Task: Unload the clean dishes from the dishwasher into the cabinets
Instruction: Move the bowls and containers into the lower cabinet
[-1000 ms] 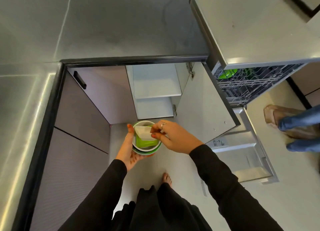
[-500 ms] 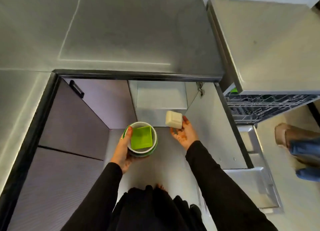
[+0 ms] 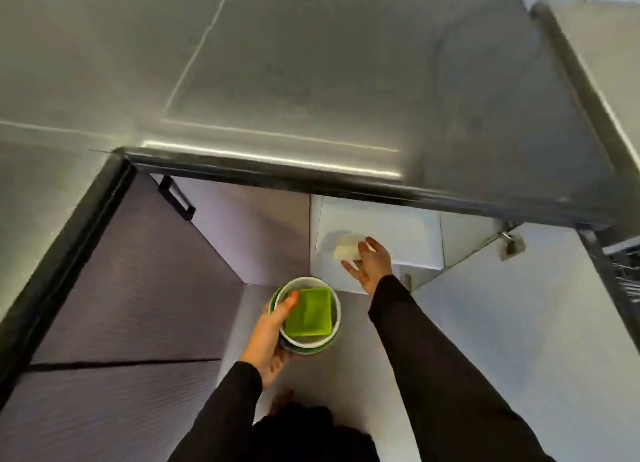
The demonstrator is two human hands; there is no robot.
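Note:
My left hand (image 3: 269,337) grips a stack of round bowls (image 3: 332,305), white inside green, with the thumb hooked over the rim. A bright green square container (image 3: 309,312) lies inside the top bowl. My right hand (image 3: 369,262) reaches into the open lower cabinet and holds a small cream square dish (image 3: 347,248) against the white shelf (image 3: 398,233). The dish is blurred, and I cannot see whether it rests on the shelf.
The grey countertop (image 3: 311,73) overhangs the cabinet with a dark front edge. The open cabinet door (image 3: 519,323) stands to the right, its hinge (image 3: 510,243) above. A drawer front with a black handle (image 3: 176,198) lies left. The dishwasher rack (image 3: 628,278) shows at the far right.
My right hand lifted the cream dish out of the bowl stack and carried it up and right to the cabinet shelf. My left hand kept holding the bowls.

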